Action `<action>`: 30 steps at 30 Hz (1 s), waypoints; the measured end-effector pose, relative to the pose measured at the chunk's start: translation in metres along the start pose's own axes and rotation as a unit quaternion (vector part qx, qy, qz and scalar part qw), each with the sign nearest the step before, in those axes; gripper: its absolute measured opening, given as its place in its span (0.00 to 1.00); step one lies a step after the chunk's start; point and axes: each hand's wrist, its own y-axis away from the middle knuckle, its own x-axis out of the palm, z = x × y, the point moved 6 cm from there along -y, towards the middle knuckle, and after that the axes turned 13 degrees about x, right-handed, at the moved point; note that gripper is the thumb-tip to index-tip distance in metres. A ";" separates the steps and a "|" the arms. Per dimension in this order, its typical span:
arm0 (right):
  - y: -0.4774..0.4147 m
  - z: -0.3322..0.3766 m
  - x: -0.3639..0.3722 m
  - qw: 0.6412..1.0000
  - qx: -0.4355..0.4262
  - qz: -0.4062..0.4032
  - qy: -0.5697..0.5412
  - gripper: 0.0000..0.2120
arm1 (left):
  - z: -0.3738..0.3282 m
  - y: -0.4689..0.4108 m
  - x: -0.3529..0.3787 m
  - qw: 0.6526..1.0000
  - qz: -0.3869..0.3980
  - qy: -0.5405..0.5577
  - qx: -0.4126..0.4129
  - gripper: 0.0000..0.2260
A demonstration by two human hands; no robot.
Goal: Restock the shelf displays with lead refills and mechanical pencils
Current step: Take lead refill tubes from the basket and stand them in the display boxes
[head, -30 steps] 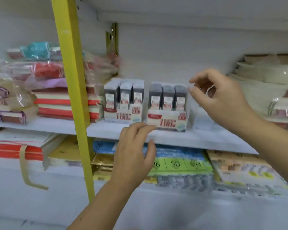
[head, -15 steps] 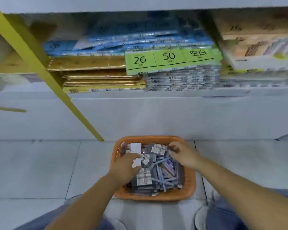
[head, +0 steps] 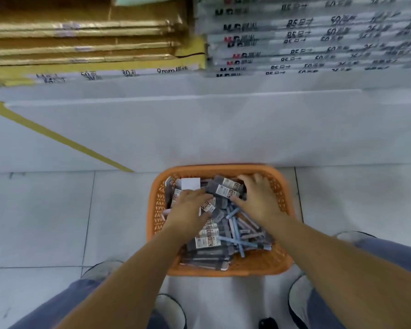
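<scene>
The lead refill cases [head: 226, 189], small grey boxes with white printed labels, lie heaped in the upper half of an orange basket [head: 223, 271] at the centre of the frame. The mechanical pencils [head: 237, 233], pale blue and grey, are tangled across its lower right part. A white card [head: 190, 183] sits at the basket's upper left.

The right hand [head: 259, 200] brackets a clump of the refill cases, fingers curled over the top and thumb pressed in from below, so it appears to have hold of them. The left hand [head: 190, 210] lies palm-down on the labelled packs beside that clump. Blur and the back of the hand hide its fingertips, so I cannot tell whether it grips anything.

The step looks like gathering stock from the basket. The next move likely calls for lifting a tidy handful clear without dragging out loose pencils, then carrying it up to the shelf.

The basket stands on the pale tiled floor [head: 45, 222], against the white base panel [head: 199, 129] of the shelving. Above, gold-wrapped packs [head: 81, 39] fill the upper left and grey-white printed packs [head: 318, 39] the upper right.
</scene>
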 end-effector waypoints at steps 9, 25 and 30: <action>0.003 0.000 0.012 0.999 0.018 0.027 -0.037 0.22 | 0.020 0.015 -0.002 0.997 -0.041 -0.008 -0.063 0.25; 0.015 -0.026 0.010 0.967 0.082 0.115 -0.210 0.06 | 0.007 -0.023 -0.009 0.988 -0.001 -0.156 0.000 0.26; 0.017 -0.026 0.015 0.953 0.080 0.154 -0.250 0.09 | 0.007 -0.019 -0.004 0.990 0.011 -0.142 -0.004 0.26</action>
